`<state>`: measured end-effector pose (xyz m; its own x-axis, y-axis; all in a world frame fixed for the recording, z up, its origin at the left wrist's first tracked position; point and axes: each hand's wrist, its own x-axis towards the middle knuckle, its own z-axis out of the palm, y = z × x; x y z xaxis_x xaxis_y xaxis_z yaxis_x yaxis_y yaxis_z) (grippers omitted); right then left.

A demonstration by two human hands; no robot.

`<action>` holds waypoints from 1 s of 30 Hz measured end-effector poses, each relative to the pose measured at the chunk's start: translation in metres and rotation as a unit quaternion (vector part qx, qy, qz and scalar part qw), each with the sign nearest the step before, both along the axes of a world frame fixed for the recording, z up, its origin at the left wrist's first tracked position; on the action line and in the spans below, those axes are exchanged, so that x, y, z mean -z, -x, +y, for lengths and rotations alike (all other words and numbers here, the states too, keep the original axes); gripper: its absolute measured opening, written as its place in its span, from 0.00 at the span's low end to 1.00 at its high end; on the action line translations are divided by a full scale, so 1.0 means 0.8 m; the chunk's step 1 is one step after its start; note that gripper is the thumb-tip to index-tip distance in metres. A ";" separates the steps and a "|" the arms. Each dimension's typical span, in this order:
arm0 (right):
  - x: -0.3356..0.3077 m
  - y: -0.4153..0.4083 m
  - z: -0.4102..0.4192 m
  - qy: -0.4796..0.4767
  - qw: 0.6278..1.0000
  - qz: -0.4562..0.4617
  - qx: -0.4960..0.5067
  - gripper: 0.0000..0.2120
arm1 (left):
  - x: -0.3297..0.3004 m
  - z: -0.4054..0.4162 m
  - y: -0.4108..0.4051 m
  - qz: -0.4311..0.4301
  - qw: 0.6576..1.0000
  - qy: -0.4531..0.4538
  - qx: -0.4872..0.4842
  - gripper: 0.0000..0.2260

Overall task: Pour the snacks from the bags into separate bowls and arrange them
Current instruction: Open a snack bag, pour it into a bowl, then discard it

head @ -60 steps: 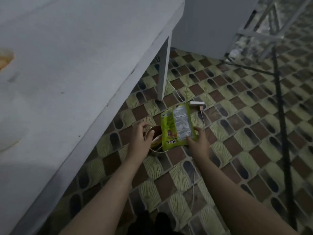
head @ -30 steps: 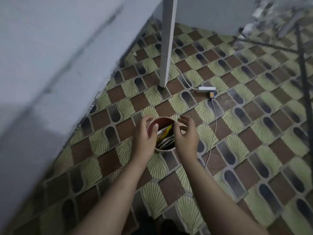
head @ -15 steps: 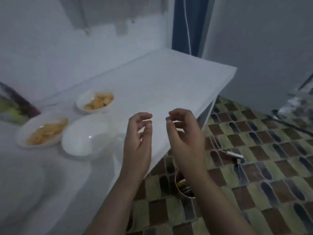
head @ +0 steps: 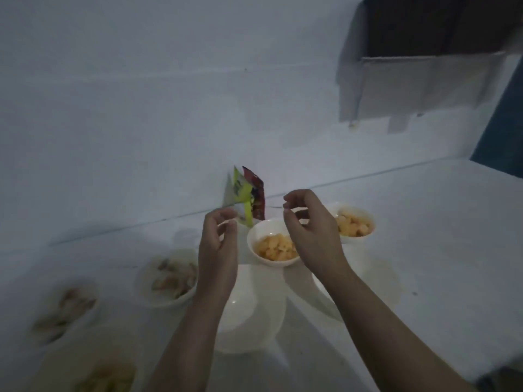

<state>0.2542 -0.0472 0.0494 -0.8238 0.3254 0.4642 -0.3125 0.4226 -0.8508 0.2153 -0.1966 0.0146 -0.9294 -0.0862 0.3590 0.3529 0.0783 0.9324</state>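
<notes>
both hands raised over the table, left hand and right hand loosely curled, grasping nothing. snack bags stand propped at the table's far edge; filled bowls sit toward that edge.

Home room: white table, snack bowls, plain painted wall.

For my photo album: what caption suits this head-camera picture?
Two empty hands, left hand and right hand, hover over snack-filled bowls beside unopened snack bags.
</notes>
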 end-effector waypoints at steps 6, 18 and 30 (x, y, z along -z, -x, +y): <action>0.041 0.131 -0.040 -0.017 0.994 -0.105 -0.020 0.12 | 0.026 -0.049 0.110 -0.106 0.994 -0.004 -0.010 0.06; 0.112 0.300 -0.044 0.037 0.990 -0.117 0.063 0.19 | 0.082 -0.010 0.304 -0.222 0.970 0.064 0.073 0.19; 0.143 0.344 -0.064 0.022 0.990 -0.125 0.068 0.19 | 0.108 0.021 0.346 -0.167 0.978 0.030 0.122 0.18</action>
